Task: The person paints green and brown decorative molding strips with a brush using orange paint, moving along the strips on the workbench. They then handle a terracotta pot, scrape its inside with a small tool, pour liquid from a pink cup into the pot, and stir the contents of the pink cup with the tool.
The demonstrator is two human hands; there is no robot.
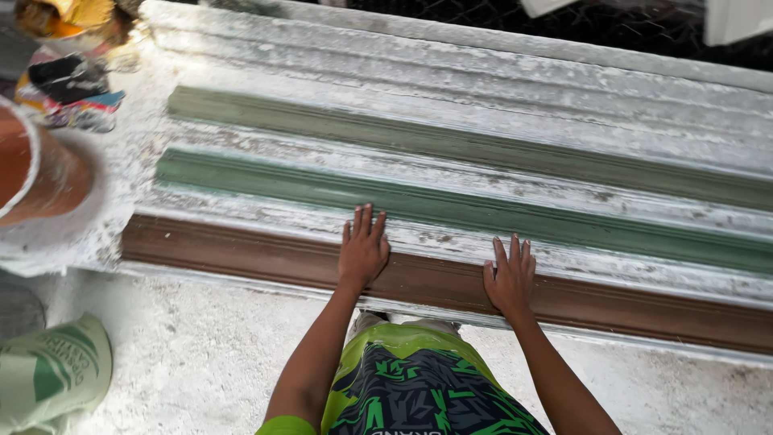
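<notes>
Two bare hands lie flat, fingers spread, on a long brown moulding strip [266,259] that runs along the near edge of a white-dusted desk [564,89]. The left hand [363,250] rests palm-down on the strip, its grip released, fingertips reaching past the strip's far edge. The right hand [510,278] rests on the same strip further to the right, likewise released and grasping nothing. Beyond the brown strip lie two green moulding strips [266,181], parallel to it. Left of the strip's end stands a brown bucket [36,173]; a green-printed white sack [52,374] lies on the floor below.
</notes>
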